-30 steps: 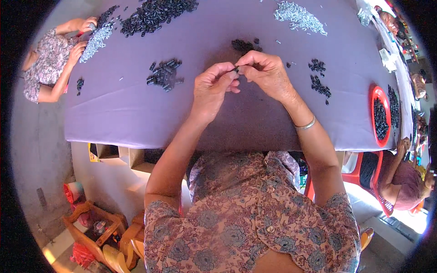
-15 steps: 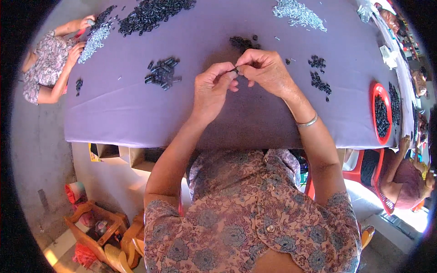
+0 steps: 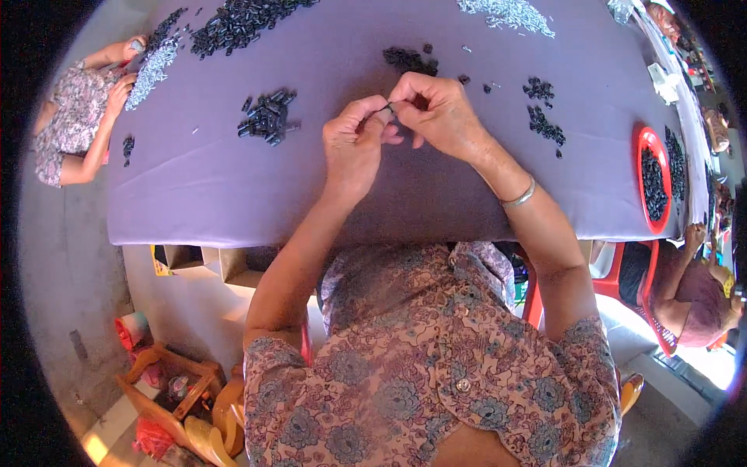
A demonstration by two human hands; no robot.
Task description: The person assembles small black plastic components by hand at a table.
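Note:
My left hand (image 3: pixel 354 144) and my right hand (image 3: pixel 441 113) meet fingertip to fingertip above the purple cloth. Both are closed in a pinch on a small dark piece (image 3: pixel 389 107), mostly hidden by the fingers, so its kind is unclear. A bracelet (image 3: pixel 521 192) circles my right wrist. Just beyond my hands lies a small heap of black pieces (image 3: pixel 408 60). Left of my left hand is a pile of shiny black tube-like pieces (image 3: pixel 266 117). To the right of my right hand sit two small clusters of black parts (image 3: pixel 546 124).
A purple cloth (image 3: pixel 194 194) covers the table. Farther off are a large black pile (image 3: pixel 241 23) and a heap of small silvery pieces (image 3: pixel 506 15). A red tray (image 3: pixel 643 214) holds black parts at right. Another person's hands (image 3: pixel 120 93) work at far left beside silvery pieces.
The whole view has shifted slightly, so the table and piles appear a little higher and farther left. My hands stay pinched together, fingers slightly rearranged around the small piece.

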